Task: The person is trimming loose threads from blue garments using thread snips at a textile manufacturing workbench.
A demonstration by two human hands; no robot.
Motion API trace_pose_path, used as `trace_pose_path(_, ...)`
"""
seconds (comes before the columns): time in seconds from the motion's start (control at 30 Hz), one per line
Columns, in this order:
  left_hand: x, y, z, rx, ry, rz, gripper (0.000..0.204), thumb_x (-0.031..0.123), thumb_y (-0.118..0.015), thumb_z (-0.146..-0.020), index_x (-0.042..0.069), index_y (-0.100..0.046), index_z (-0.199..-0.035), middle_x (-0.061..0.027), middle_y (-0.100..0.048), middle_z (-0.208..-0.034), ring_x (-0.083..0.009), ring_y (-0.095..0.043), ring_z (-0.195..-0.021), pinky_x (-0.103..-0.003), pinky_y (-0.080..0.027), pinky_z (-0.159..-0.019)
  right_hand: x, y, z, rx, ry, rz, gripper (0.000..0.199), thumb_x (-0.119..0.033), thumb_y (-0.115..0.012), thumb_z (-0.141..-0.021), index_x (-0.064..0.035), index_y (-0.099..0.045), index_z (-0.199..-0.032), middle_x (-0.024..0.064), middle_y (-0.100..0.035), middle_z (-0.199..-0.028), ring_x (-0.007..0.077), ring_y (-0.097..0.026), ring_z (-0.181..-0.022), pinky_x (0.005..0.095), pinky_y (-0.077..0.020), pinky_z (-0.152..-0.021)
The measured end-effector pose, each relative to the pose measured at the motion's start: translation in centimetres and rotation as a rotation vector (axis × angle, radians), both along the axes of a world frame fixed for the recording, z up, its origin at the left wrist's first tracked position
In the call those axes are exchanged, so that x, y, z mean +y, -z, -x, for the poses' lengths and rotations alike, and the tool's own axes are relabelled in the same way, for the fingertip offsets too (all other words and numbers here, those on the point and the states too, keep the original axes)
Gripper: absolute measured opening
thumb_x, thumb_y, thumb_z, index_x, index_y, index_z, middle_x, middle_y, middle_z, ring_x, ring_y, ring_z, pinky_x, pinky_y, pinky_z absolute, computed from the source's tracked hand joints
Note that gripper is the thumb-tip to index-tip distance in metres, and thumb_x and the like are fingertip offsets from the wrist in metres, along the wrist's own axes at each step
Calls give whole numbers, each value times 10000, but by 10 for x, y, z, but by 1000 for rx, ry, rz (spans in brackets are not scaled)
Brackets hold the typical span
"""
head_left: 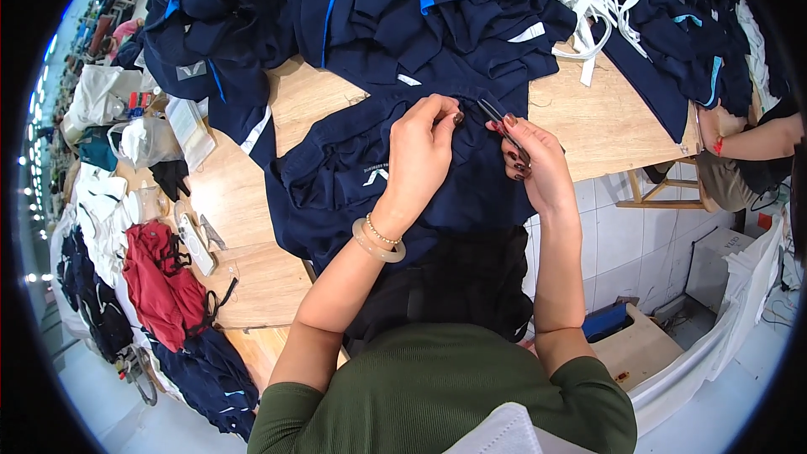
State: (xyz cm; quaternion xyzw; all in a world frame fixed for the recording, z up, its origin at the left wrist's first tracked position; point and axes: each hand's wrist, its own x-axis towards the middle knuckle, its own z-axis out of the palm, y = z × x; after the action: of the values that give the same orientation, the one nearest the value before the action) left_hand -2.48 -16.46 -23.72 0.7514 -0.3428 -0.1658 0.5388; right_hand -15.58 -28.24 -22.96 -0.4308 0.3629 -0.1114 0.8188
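Observation:
A navy garment (336,164) with a small white V-shaped mark is spread in front of me, partly over my lap. Above its upper edge my left hand (424,139) is closed in a pinch, thumb against fingertips. What sits in that pinch is too small to make out. My right hand (538,155) grips a pair of small thread snips (489,109), whose dark blades point up and left toward the left fingertips. The blades do not visibly touch the left hand.
Heaps of navy garments (412,17) fill the table's far side, with white strips (593,4) at right. A red cloth bag (160,282), white phone (195,244) and plastic bag (147,143) lie left. Another person's arm (756,136) reaches in from the right.

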Motion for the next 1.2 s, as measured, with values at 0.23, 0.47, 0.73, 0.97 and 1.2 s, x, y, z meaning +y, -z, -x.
trace_pose_path(0.23, 5, -9, 4, 78, -9, 19, 53, -52, -593, -858, -48, -614, -907, -101, -680, -1007, -128, -647, -829, -229, -507, -702, 1, 4, -1, 63, -13, 6, 239, -241, -603, -921, -13, -665, -883, -84, -394, -541, 10, -281, -407, 181, -192, -389)
trace_pose_path(0.47, 8, -11, 7, 69, -16, 28, 57, -36, -614, -852, -41, -629, -907, -103, -679, -1011, -127, -648, -792, -228, -507, -656, 9, 1, -12, 75, 25, 75, 204, -214, -609, -914, -30, -656, -839, -81, -416, -538, 3, -288, -410, 173, -198, -390)
trace_pose_path(0.73, 9, -9, 6, 42, -18, 63, 51, -44, -605, -845, -49, -616, -895, -125, -668, -986, -184, -650, -735, -257, -510, -626, 11, -3, -18, 100, 50, 84, 189, -203, -621, -908, -41, -639, -811, -78, -412, -537, 3, -282, -411, 174, -190, -386)
trace_pose_path(0.97, 8, -8, 6, 29, -24, 87, 56, -58, -603, -828, -50, -605, -883, -138, -663, -956, -234, -641, -673, -284, -497, -591, 10, -1, -19, 102, 48, 86, 189, -209, -625, -909, -46, -637, -814, -76, -414, -539, 1, -280, -410, 175, -190, -383)
trace_pose_path(1.2, 8, -9, 7, 55, -22, 74, 50, -61, -600, -827, -48, -603, -876, -142, -664, -968, -224, -640, -663, -283, -495, -589, 11, -2, -20, 114, 72, 105, 186, -205, -617, -913, -45, -634, -821, -77, -411, -542, 0, -288, -413, 173, -191, -380)
